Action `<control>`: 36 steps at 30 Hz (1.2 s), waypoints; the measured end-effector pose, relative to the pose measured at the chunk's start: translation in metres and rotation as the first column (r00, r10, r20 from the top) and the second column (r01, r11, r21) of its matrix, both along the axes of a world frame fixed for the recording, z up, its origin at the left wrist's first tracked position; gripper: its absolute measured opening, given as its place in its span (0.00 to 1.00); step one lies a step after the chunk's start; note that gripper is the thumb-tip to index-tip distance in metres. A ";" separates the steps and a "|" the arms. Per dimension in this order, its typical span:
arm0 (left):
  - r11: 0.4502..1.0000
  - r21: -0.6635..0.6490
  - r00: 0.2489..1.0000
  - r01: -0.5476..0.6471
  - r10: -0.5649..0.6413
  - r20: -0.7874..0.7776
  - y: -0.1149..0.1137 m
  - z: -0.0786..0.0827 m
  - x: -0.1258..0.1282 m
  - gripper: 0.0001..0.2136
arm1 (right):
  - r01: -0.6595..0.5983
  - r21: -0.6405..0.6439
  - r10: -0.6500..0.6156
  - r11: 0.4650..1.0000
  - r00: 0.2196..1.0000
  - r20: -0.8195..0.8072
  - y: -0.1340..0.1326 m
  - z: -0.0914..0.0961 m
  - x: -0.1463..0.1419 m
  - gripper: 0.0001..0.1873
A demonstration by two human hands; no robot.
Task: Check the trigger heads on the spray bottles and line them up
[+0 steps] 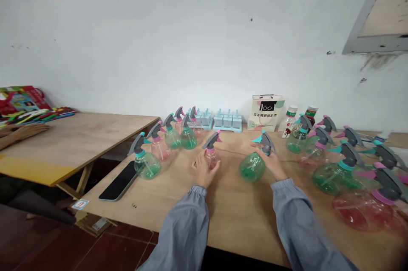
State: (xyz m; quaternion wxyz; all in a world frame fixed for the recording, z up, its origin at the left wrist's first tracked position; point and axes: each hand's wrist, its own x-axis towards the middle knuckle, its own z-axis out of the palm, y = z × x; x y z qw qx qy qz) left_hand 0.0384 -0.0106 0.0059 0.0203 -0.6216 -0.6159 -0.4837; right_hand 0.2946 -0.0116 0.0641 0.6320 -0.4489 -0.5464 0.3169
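My left hand (205,170) is wrapped round the body of a pink spray bottle (213,158) that stands upright on the table (236,215). Its grey trigger head with a pink nozzle rises above my fingers. With my right hand (270,161) I grip a green spray bottle (252,167) by its neck and grey trigger head. This bottle tilts, its round body to the lower left; whether it touches the table I cannot tell. To the left stand several more bottles, the nearest a green spray bottle (147,165).
Several green and pink spray bottles (331,177) crowd the right side. A phone (118,182) lies front left. Along the wall are light blue popsicle moulds (227,121), a paper bag (266,114) and two small bottles (289,120). Another person's hand (28,131) rests on the left table (95,135).
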 end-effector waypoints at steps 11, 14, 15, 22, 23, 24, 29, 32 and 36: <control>1.000 -0.024 1.000 0.014 -0.014 0.016 -0.001 0.003 0.000 0.32 | 0.463 0.111 -0.471 0.879 0.880 0.058 0.015 0.002 0.065 0.24; 1.000 -0.012 1.000 0.016 -0.016 0.013 0.000 0.001 0.000 0.32 | 0.501 0.127 -0.513 0.856 0.853 0.096 0.020 0.000 0.064 0.27; 1.000 -0.009 1.000 0.017 -0.017 0.014 0.000 0.001 0.000 0.33 | 0.508 0.149 -0.524 0.848 0.846 0.098 0.020 -0.001 0.064 0.29; 1.000 -0.011 1.000 0.017 -0.017 0.011 -0.001 0.001 -0.001 0.32 | 0.593 0.478 -0.719 0.648 0.683 0.128 0.002 -0.037 0.066 0.44; 1.000 -0.016 1.000 0.021 -0.021 0.010 -0.001 0.002 -0.001 0.33 | 0.612 0.499 -0.764 0.614 0.619 0.181 -0.003 -0.047 0.065 0.47; 0.999 -0.022 1.000 0.025 -0.024 0.009 -0.001 0.002 -0.001 0.33 | 0.627 0.510 -0.797 0.589 0.557 0.235 -0.007 -0.057 0.063 0.49; 0.999 -0.042 0.999 0.027 -0.026 0.019 -0.001 0.003 -0.001 0.33 | 0.702 0.352 -0.775 0.620 0.479 0.412 -0.005 -0.088 0.056 0.50; 0.999 -0.030 0.999 0.030 -0.029 0.019 -0.001 0.002 -0.001 0.33 | 0.771 0.208 -0.766 0.602 0.484 0.423 0.015 -0.085 0.060 0.48; 0.999 -0.014 0.999 0.040 -0.040 0.019 0.000 0.001 -0.002 0.33 | 0.834 0.108 -0.785 0.541 0.455 0.421 0.047 -0.074 0.070 0.49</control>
